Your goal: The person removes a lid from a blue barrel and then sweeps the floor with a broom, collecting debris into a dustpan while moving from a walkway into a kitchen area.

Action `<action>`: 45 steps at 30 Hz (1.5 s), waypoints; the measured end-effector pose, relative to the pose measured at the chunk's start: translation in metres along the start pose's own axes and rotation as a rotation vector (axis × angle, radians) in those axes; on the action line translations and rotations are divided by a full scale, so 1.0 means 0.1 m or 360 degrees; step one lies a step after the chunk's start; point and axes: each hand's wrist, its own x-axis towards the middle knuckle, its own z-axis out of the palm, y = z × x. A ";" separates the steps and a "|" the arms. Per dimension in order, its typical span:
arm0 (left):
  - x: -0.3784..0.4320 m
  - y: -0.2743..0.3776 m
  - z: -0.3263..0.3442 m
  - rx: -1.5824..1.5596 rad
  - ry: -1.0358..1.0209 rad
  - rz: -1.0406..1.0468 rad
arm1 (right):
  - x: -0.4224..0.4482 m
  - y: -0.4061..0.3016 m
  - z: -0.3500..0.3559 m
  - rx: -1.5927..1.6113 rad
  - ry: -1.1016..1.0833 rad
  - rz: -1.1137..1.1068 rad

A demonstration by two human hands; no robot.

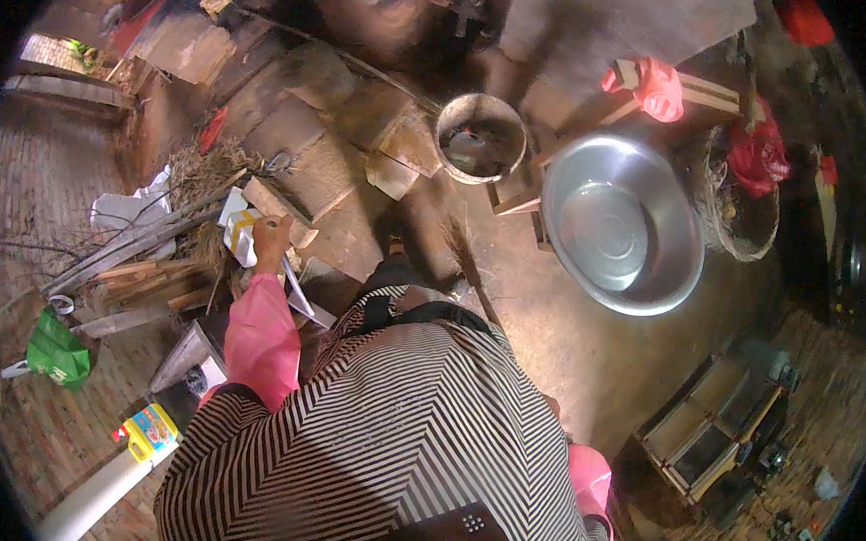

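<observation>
My left hand (271, 242), below a pink sleeve cover (264, 334), is at a white box with a yellow band (242, 236). Its fingers look curled, but whether they grip the box or only rest by it is unclear. A thin pale bar (297, 286) slants down just beside the wrist. A cut wooden block (280, 209) lies right past the fingers. Only a sliver of my right hand (551, 406) shows beside my striped garment (394, 417); the rest is hidden by my body. Its pink sleeve cover (590, 477) shows lower down.
A large metal basin (603, 221) is raised at the right, near a round pot (480, 138) and a wicker basket (740, 230). Sticks and firewood (157, 283) are heaped at the left. A wooden cabinet (709, 429), a green bag (56, 348) and a yellow-capped jug (148, 431) stand around.
</observation>
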 end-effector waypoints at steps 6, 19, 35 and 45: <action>0.64 -0.88 0.27 -0.0357 -0.0189 -0.0100 | 0.66 -0.65 -0.13 -0.0363 -0.0006 -0.0323; 1.42 -0.15 0.37 -0.0483 -0.0187 0.0592 | 1.65 -2.34 -0.31 -0.0266 0.0229 -0.0541; 2.39 0.54 0.56 -0.0705 -0.0434 0.0513 | 2.16 -2.75 -0.65 -0.0041 0.0264 -0.0356; 2.86 0.86 0.85 -0.0564 -0.0420 0.0507 | 2.61 -2.71 -0.94 -0.0065 0.0268 -0.0630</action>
